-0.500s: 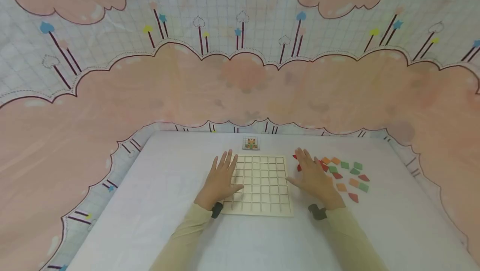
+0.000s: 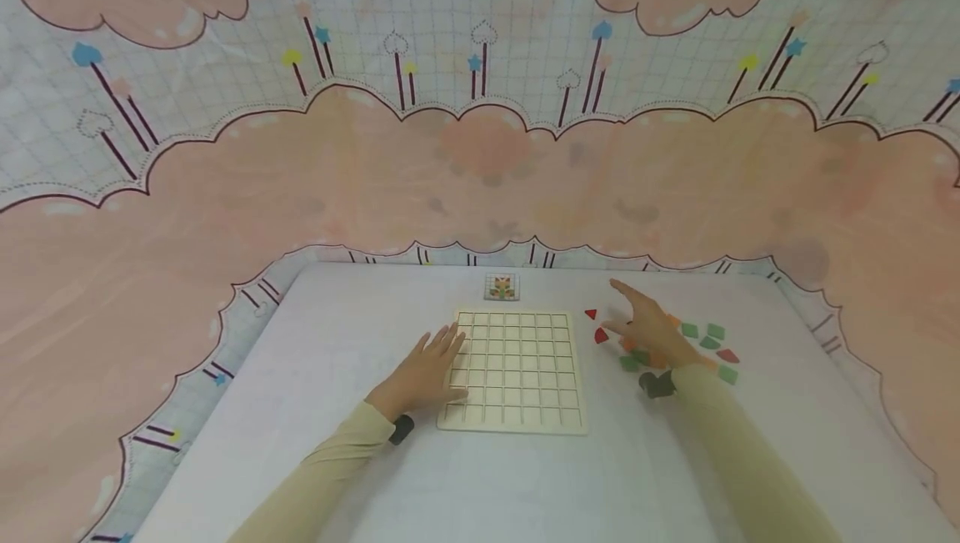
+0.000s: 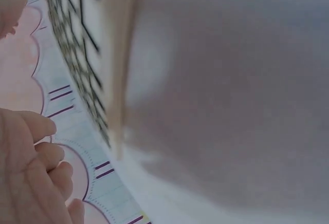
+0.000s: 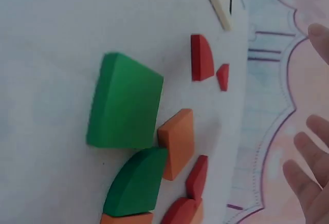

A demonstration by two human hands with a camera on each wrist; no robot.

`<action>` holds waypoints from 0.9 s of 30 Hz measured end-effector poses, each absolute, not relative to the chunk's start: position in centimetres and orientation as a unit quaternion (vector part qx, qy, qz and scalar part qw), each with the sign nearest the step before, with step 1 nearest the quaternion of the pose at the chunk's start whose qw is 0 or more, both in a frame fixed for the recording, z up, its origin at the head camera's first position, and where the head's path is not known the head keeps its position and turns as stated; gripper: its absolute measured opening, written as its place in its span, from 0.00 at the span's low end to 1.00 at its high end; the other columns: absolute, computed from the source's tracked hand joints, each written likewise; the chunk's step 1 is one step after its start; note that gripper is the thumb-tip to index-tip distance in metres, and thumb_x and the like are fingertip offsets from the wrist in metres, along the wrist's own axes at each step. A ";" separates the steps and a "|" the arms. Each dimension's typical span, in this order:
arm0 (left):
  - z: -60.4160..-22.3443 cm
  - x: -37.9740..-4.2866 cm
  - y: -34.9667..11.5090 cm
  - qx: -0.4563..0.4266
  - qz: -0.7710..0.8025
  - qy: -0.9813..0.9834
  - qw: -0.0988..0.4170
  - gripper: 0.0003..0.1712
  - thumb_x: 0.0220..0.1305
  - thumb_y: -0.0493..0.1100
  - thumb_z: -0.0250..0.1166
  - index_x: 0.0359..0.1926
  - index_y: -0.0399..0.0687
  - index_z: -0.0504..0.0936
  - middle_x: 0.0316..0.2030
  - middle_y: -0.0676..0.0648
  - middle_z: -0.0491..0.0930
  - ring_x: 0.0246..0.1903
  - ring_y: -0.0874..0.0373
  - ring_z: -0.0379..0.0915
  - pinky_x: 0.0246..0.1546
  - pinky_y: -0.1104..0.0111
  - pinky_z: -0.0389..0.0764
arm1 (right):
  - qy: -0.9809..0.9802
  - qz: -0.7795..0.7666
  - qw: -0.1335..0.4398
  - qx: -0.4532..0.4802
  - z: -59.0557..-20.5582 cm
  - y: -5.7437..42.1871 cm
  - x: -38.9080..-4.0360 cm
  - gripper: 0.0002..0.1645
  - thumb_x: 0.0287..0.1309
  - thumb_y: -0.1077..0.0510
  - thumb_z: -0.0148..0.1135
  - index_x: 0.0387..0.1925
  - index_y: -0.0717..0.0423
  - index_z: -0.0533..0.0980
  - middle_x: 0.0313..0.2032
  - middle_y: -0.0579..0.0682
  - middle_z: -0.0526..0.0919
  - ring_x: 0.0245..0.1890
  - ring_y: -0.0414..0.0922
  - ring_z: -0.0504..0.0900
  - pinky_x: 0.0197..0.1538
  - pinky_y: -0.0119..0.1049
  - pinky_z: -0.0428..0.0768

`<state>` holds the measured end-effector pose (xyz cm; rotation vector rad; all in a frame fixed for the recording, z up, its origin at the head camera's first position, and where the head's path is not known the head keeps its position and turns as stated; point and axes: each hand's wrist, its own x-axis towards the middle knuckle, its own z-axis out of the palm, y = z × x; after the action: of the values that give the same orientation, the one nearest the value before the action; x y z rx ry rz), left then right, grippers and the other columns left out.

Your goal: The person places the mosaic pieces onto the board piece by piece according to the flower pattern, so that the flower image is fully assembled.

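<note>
A pale wooden grid board (image 2: 521, 376) lies flat on the white table. My left hand (image 2: 420, 372) is at the board's left edge, its fingers spread over the outer squares and holding nothing. My right hand (image 2: 651, 334) hovers above a scatter of coloured pieces to the right of the board, fingers extended, nothing gripped. Below it in the right wrist view are a green square block (image 4: 128, 106), a green quarter-round block (image 4: 139, 183) and an orange block (image 4: 180, 142). A red quarter-round piece (image 2: 602, 336) and a small red triangle (image 2: 591, 314) lie nearer the board. The right hand hides several pieces.
A small card with a coloured flower-like pattern on a grid (image 2: 502, 287) lies behind the board. More green pieces (image 2: 716, 332) and a red piece (image 2: 727, 355) are right of the right hand. A patterned cloth (image 2: 480, 159) hangs behind the table.
My left hand has drawn back left, off most of the board's squares. My right hand has shifted right and turned over the pieces, uncovering the red ones near the board.
</note>
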<state>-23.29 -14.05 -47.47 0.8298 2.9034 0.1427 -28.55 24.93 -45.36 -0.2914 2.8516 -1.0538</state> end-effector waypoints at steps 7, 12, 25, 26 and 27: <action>-48.2 -23.1 -15.2 0.297 0.033 0.949 0.099 0.57 0.56 0.70 0.57 0.73 0.40 0.47 0.74 0.41 0.44 0.74 0.48 0.39 0.74 0.53 0.45 | 0.894 -0.431 0.076 -0.095 -47.0 25.8 -31.4 0.37 0.56 0.55 0.65 0.66 0.58 0.63 0.64 0.60 0.69 0.64 0.60 0.67 0.65 0.54 0.68; -48.2 -22.8 -15.5 0.300 0.045 0.945 0.120 0.57 0.55 0.69 0.59 0.72 0.38 0.48 0.74 0.40 0.45 0.74 0.48 0.41 0.74 0.55 0.46 | 0.886 -0.447 0.100 -0.075 -47.7 25.9 -32.9 0.30 0.57 0.56 0.64 0.60 0.59 0.69 0.59 0.60 0.74 0.59 0.57 0.73 0.60 0.49 0.75; -49.1 -22.7 -15.5 0.303 0.011 0.945 0.127 0.58 0.55 0.71 0.57 0.73 0.39 0.47 0.74 0.41 0.44 0.74 0.50 0.41 0.73 0.57 0.49 | 0.890 -0.436 0.130 -0.023 -50.6 25.9 -35.7 0.24 0.51 0.58 0.68 0.51 0.61 0.77 0.50 0.59 0.80 0.50 0.51 0.77 0.56 0.43 0.78; -49.1 -22.7 -15.5 0.304 0.011 0.945 0.125 0.58 0.55 0.71 0.57 0.73 0.39 0.48 0.74 0.41 0.44 0.74 0.50 0.42 0.73 0.57 0.49 | 0.895 -0.426 0.125 -0.031 -50.7 25.8 -35.8 0.23 0.51 0.58 0.68 0.50 0.61 0.78 0.49 0.60 0.81 0.48 0.51 0.78 0.54 0.42 0.78; -49.1 -22.7 -15.5 0.303 0.009 0.945 0.124 0.58 0.55 0.71 0.56 0.73 0.39 0.47 0.74 0.41 0.44 0.74 0.50 0.42 0.73 0.57 0.49 | 0.900 -0.417 0.120 -0.040 -50.6 25.8 -35.8 0.22 0.50 0.59 0.68 0.48 0.62 0.79 0.47 0.60 0.82 0.46 0.51 0.78 0.52 0.42 0.78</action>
<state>-22.68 -15.46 -49.14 0.8843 2.7544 0.0256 -35.77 25.77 -50.63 -0.1155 2.6312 -1.2185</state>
